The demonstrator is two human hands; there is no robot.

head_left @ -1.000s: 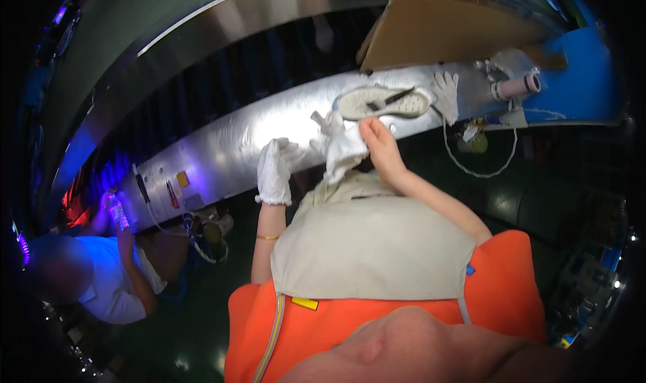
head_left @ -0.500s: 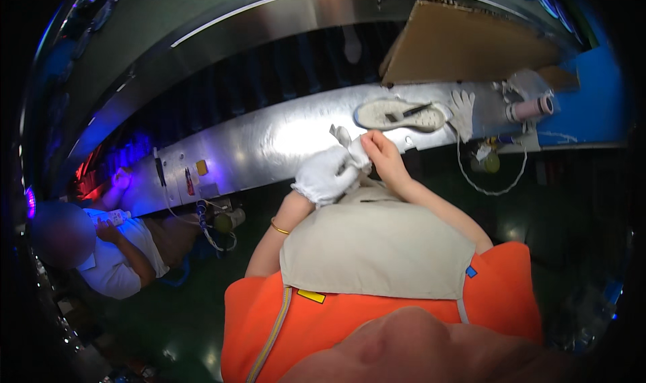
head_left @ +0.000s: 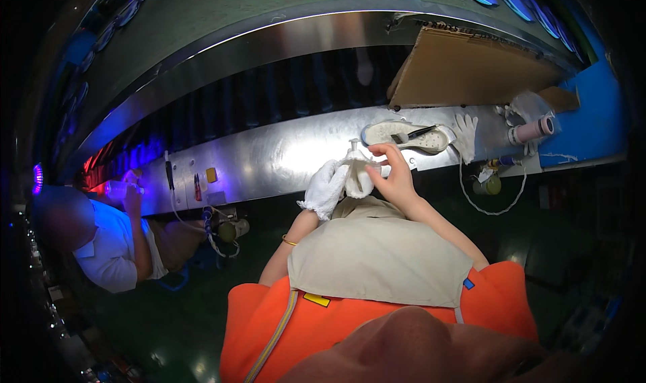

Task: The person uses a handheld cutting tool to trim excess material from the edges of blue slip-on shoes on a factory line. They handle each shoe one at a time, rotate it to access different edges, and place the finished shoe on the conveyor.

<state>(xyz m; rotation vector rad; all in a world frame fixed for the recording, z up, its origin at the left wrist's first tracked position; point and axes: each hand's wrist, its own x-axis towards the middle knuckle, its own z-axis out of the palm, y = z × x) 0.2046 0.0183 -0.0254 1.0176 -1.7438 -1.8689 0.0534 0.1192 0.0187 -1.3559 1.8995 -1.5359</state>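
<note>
My left hand (head_left: pixel 323 189), in a white knit glove, is closed on a second piece of white knit, which looks like a glove (head_left: pixel 359 181). Its mouth gapes toward me, and its narrow far end sticks up over the bench edge. My bare right hand (head_left: pixel 393 174) is right beside that mouth, thumb and fingers apart and bent, fingertips close to the rim. Beyond my hands a pale shoe sole (head_left: pixel 404 137) lies on the metal bench (head_left: pixel 269 141), with a dark-handled brush (head_left: pixel 416 133) resting on it. Another white glove (head_left: pixel 465 137) lies to the sole's right.
A cardboard sheet (head_left: pixel 478 67) leans behind the bench. At right are a pink cylinder (head_left: pixel 531 131) and a hanging cord (head_left: pixel 494 212). A yellow block (head_left: pixel 211 175) and red-handled tool (head_left: pixel 197 186) lie left. A seated co-worker (head_left: pixel 111 248) holds a bottle farther left.
My right fingers have come off the white glove and spread beside it. The glove has turned, its mouth now showing. My view has shifted slightly, and the co-worker's bottle is lower.
</note>
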